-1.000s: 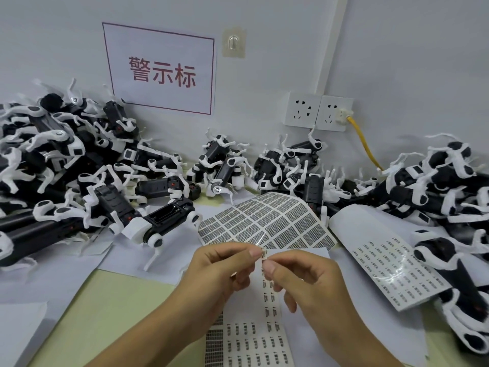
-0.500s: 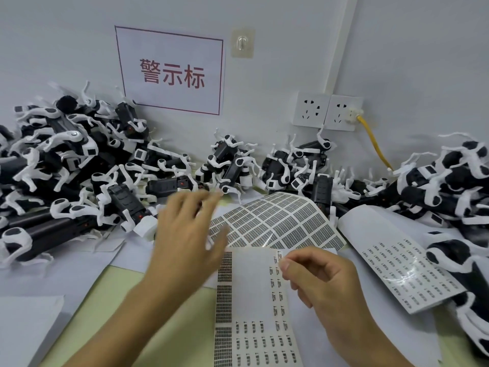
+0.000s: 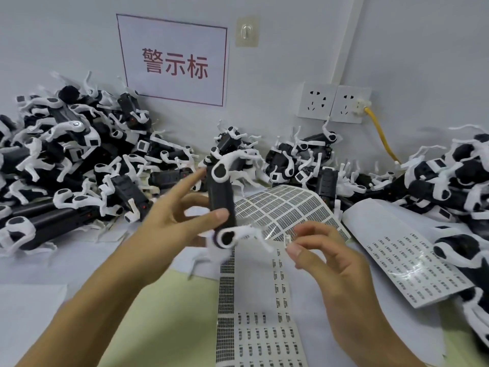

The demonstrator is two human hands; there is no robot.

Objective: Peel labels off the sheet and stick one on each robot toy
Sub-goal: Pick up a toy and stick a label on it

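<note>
the label sheet [image 3: 260, 324] is lying flat on the table [image 3: 169, 313] at the near edge, with part of its grid already bare. just above it, the right hand [image 3: 328, 263] is pinching a small peeled label [image 3: 288, 239] between thumb and forefinger, with the other fingers curled loosely. the left hand [image 3: 174, 231] is gripping a black robot toy [image 3: 221, 200] around its body, thumb across the front, index finger extended behind; the toy is standing roughly upright in the air, with its white legs pointing right toward the label. label and toy are near each other but apart. a second sheet [image 3: 412, 260] is lying to the right, and a curled sheet [image 3: 288, 207] is arching behind the hands. no bins or trays are showing; heaps of robot toys [image 3: 66, 160] are lying loose on the table along the wall. further back, a red-lettered sign [image 3: 174, 62], a wall hook [image 3: 247, 31] and two sockets [image 3: 333, 104] with a yellow cable [image 3: 381, 136] are sitting on the wall.
</note>
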